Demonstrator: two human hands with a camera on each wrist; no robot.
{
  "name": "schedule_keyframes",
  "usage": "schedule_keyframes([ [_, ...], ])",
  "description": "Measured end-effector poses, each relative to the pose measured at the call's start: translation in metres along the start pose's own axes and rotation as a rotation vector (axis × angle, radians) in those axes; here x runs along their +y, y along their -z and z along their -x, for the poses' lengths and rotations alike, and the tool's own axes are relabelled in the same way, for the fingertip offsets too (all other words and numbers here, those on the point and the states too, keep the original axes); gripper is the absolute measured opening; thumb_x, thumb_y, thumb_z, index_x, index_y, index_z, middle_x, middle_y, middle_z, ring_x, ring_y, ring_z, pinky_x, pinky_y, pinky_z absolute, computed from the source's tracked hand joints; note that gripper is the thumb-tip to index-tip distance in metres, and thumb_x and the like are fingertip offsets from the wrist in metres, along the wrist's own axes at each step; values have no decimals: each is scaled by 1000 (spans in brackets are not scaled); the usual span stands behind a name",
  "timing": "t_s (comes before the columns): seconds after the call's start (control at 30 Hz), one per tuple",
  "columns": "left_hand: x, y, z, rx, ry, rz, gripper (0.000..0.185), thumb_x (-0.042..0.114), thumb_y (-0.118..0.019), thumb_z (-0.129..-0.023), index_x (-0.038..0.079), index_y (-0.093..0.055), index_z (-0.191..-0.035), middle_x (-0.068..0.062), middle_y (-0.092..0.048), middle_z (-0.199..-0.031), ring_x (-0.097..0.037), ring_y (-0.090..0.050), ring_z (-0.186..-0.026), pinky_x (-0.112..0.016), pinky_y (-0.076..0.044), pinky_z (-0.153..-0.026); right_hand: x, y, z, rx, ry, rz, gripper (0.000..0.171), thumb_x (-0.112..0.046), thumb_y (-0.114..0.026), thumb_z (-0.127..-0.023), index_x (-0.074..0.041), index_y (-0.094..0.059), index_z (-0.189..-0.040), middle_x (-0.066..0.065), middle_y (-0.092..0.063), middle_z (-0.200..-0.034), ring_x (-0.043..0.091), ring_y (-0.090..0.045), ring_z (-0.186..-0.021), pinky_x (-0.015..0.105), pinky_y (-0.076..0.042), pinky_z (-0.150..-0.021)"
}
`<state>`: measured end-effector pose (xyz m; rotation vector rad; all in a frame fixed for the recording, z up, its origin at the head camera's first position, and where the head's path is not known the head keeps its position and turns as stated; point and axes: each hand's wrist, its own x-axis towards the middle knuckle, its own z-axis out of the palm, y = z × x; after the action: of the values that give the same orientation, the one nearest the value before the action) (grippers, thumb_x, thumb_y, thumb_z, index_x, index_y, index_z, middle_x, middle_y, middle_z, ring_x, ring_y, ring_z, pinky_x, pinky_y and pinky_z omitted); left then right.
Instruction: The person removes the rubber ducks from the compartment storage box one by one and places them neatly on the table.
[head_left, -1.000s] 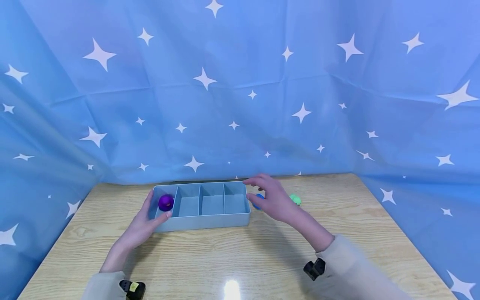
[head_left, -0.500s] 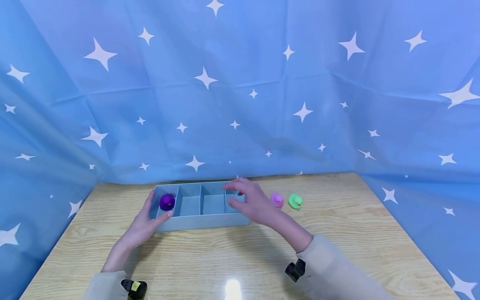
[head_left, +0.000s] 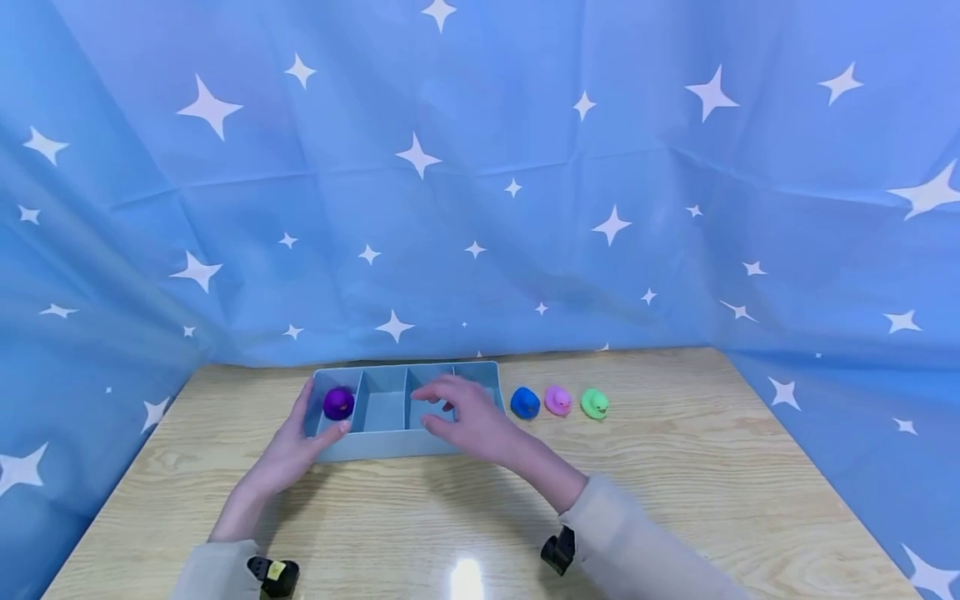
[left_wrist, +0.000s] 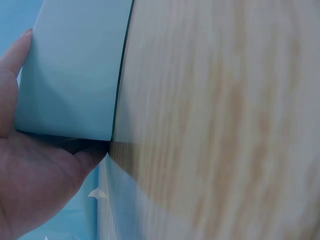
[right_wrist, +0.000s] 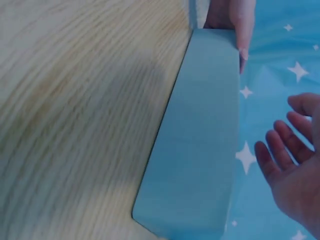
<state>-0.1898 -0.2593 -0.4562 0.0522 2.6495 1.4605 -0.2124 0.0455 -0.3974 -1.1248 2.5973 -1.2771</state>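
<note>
Hovering over the 4-compartment blue tray (head_left: 390, 446), long axis 9-to-3 o'clock, empty right hand (head_left: 461, 417) loose-fingered; left hand (head_left: 288, 454) gripping the tray's 9 o'clock end beside the purple duck (head_left: 338, 403).

text: none readable | labels: none | brands: none | numbers: none | signs: none, in head or wrist views
</note>
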Motion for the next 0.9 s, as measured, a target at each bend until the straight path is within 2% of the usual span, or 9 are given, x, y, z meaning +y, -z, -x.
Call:
schedule_keyframes([
  [0.2,2,-1,-1,-2,5,-13,108,51,-63,-100,12,15,-163,-30,3,-167,-55,-5,-150,-73,-14,-115,4,-3,-1,32,-50,-89,29,-10,-65,-100,-1,-69,-128,13,-66,-126,32,-61,-114,44,-54,-92],
  [0.47,2,-3,-3,2,-8,0,108,49,-64,-100,11,14,-164,-29,3,-167,-55,-5,-150,-72,-14,-115,7,-6,-2,37,-62,-110,30,-9,-64,-100,2,-68,-128,12,-66,-125,30,-62,-113,50,-54,-93],
  [0.73,0,-2,-1,-7,14,-1,109,47,-65,-99,12,15,-163,-30,2,-167,-55,-6,-150,-72,-16,-115,6,-16,-8,21,-89,-144,30,-11,-63,-101,-4,-69,-130,13,-66,-126,33,-61,-114,34,-54,-91],
  [0.9,2,-2,0,-5,24,-1,109,47,-66,-99,11,15,-163,-31,2,-167,-54,-4,-151,-72,-15,-115,5,-22,-11,21,-100,-146,29,-12,-65,-101,-4,-70,-129,11,-67,-125,31,-61,-114,31,-53,-90],
])
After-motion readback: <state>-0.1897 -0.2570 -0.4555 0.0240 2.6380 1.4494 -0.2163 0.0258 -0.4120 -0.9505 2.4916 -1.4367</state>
